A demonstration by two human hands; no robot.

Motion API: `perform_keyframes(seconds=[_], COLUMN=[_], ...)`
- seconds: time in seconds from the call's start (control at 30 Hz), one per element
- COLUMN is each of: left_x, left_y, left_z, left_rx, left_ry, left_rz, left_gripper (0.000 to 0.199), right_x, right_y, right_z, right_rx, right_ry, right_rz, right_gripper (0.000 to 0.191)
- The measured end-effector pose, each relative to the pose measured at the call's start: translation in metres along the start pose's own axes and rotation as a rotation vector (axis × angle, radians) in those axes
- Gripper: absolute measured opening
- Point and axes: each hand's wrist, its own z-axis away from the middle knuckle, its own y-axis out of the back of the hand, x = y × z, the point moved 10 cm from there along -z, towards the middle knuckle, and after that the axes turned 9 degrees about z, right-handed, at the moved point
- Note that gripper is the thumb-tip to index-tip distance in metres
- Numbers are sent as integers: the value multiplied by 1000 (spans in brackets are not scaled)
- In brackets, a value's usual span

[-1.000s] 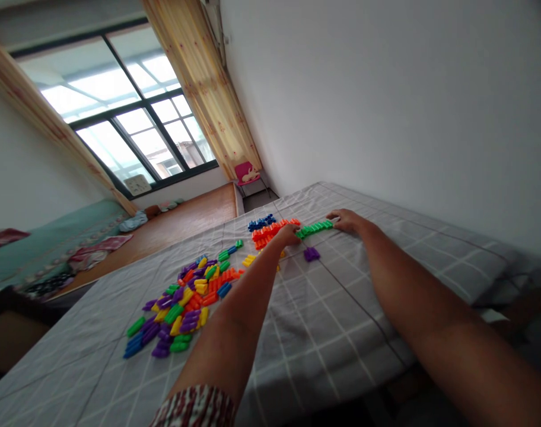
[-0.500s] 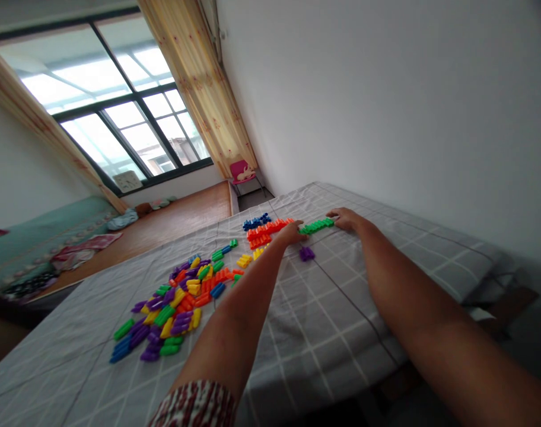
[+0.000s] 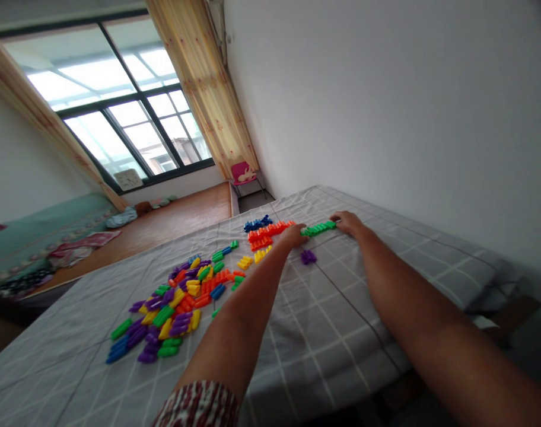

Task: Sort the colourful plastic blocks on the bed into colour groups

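Observation:
A row of joined green plastic blocks [image 3: 319, 229] lies on the grey checked bedsheet [image 3: 341, 284]. My left hand [image 3: 294, 235] has its fingers closed on the row's left end, and my right hand [image 3: 345, 222] grips its right end. Just left of my left hand is a longer orange row [image 3: 273, 229], with a shorter orange piece [image 3: 261, 243] below it. Blue blocks [image 3: 258, 223] sit behind the orange ones. Purple blocks [image 3: 308, 257] lie nearer me, below the green row. Yellow blocks [image 3: 262, 254] are partly hidden by my left forearm.
A loose heap of mixed coloured blocks [image 3: 172, 308] spreads over the left side of the bed. A white wall [image 3: 386, 107] runs along the right. Beyond the bed are a pink chair [image 3: 244, 173], a yellow curtain [image 3: 203, 83] and a window.
Both hands stay on the two ends of the green row, with barely any movement. The view has shifted slightly.

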Motion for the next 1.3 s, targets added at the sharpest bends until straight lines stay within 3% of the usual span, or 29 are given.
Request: perform_keyframes(seconds=[0.23, 0.57, 0.8, 0.93, 1.03, 1.13, 1.23, 1.3], left_x=[4, 3, 2, 4, -1, -39, -118, -175], left_y=[1, -1, -4, 15, 53, 106, 156, 177], left_z=[2, 0, 1, 10, 28, 58, 105, 144], left_rx=[-13, 3, 13, 46, 105, 159, 195, 179], left_ry=[6, -8, -5, -37, -130, -168, -33, 88], left_rz=[-68, -65, -54, -79, -39, 27, 13, -32], left_gripper=[55, 55, 62, 65, 53, 41, 37, 35], right_x=[-4, -26, -20, -7, 3, 7, 8, 10], right_y=[-1, -10, -1, 14, 23, 23, 18, 15], right_z=[1, 4, 6, 8, 12, 14, 12, 10], right_rx=[-28, -69, -36, 94, 179, 206, 202, 191], right_ry=[9, 119, 76, -34, -114, -139, -124, -127], right_rz=[72, 142, 63, 52, 50, 55, 74, 81], right_gripper=[39, 57, 53, 56, 55, 51, 49, 46])
